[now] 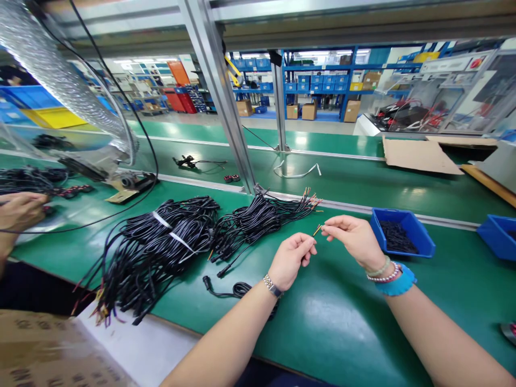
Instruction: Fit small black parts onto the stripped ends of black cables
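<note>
My left hand (291,258) is closed on the end of a black cable, from which thin coloured wires (317,230) stick out. My right hand (355,239) pinches the tips of those wires. The rest of a black cable (242,290), with a round connector at one end, lies coiled on the green mat by my left forearm, partly hidden by it. Left of my hands lies a loose bundle of black cables (258,220) with bare wire ends pointing right. Beside it is a larger bundle (161,242) tied with white strips.
A blue bin (419,236) with small black parts stands right of my hands; another blue bin (497,236) is at the right edge. A metal post (226,97) rises behind the bundles. At far left are a co-worker's hand (20,212) and a cardboard box (44,349).
</note>
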A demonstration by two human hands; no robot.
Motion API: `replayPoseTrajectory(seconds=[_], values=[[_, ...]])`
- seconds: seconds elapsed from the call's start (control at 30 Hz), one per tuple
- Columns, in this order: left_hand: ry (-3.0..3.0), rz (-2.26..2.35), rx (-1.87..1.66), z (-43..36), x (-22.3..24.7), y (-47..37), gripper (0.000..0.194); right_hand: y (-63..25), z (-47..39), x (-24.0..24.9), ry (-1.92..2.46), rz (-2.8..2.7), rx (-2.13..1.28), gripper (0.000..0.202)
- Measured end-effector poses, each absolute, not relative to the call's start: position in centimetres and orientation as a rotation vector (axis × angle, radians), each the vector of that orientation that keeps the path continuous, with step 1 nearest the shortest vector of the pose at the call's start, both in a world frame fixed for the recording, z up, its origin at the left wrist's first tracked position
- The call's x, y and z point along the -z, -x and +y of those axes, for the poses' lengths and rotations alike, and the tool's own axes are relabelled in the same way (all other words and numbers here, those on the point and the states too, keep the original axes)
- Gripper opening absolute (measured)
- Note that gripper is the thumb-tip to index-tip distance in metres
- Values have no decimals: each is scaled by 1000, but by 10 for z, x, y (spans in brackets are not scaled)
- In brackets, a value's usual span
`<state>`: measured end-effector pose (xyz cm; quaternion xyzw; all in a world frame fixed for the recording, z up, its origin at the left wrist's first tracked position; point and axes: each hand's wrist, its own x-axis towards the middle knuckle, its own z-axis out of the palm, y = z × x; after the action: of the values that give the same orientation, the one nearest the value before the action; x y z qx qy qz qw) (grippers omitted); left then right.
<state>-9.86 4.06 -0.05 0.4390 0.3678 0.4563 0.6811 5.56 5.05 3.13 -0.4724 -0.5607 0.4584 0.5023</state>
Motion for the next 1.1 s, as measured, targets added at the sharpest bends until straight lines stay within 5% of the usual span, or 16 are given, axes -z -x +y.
replayPoseTrajectory(seconds=[1.1], values=[[-1115,875,-1004,41,4,100,21,-59,52,-34,1125,-1328,-1144,19]])
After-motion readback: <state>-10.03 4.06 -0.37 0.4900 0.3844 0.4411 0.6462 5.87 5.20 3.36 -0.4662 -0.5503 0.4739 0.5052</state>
